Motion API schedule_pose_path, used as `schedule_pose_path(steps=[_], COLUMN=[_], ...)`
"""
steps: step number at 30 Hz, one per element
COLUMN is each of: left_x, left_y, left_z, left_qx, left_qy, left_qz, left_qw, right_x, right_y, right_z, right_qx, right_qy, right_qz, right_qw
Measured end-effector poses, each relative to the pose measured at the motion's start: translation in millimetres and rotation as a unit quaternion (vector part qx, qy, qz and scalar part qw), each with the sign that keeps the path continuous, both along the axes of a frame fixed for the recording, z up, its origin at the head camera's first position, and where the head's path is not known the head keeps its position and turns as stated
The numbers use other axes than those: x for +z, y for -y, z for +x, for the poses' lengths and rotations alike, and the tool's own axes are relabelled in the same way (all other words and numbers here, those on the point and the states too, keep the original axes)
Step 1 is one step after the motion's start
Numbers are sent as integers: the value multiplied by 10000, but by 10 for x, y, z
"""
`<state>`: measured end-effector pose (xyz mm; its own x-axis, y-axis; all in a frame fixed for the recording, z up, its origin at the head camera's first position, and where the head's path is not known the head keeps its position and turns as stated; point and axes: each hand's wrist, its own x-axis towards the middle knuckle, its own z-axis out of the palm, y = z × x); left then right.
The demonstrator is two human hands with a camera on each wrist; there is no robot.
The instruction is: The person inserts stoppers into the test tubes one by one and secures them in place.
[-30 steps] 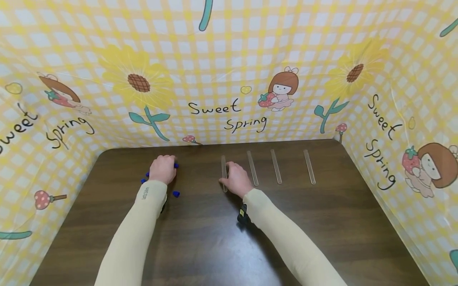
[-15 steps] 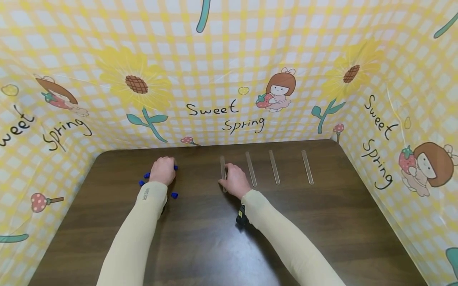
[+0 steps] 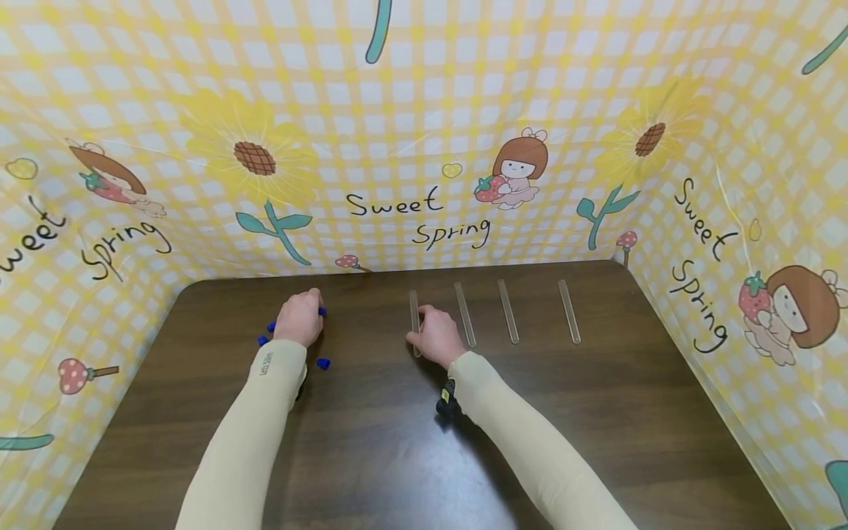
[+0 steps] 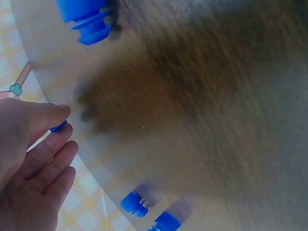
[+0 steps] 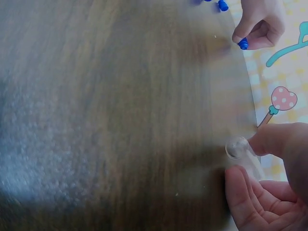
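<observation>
My left hand (image 3: 298, 318) is at the table's far left, pinching a blue ribbed test tube stopper (image 5: 243, 44) between thumb and index finger. In the left wrist view, that hand's other fingers are bent loosely below the thumb. My right hand (image 3: 439, 338) grips a clear test tube (image 3: 414, 303) between thumb and fingers, left of the other tubes. The tube's round mouth (image 5: 236, 147) faces the right wrist camera; part of its length is hidden behind the fingers. A gap of bare table separates the two hands.
Three more clear test tubes (image 3: 466, 315) lie side by side to the right of my right hand. Loose blue stoppers (image 3: 263, 341) lie left of my left hand, and another stopper (image 3: 323, 364) lies nearer me. A yellow checked cloth (image 3: 397, 132) walls the brown table (image 3: 371, 442).
The head view has shifted slightly. Both hands stay almost where they were, still holding the stopper and the test tube; the loose stoppers and other tubes have not moved.
</observation>
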<state>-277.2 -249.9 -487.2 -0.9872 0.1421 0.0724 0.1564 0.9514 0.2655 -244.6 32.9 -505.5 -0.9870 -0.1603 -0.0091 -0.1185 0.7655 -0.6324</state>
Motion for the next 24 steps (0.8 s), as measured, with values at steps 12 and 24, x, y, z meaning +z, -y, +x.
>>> schedule_pose_path(steps=[12,24], left_x=[54,59], left_y=[-19,-55], left_z=[27,29], left_qx=[32,-167], left_qy=[231,-165], left_qz=[79,227], left_qw=[9997,9995], right_x=[13,63], right_y=[-50,-81], right_z=[-7,15], right_qx=[82,183], right_qy=[310,466], right_qz=[-445,-705], right_qw=[9985,9963])
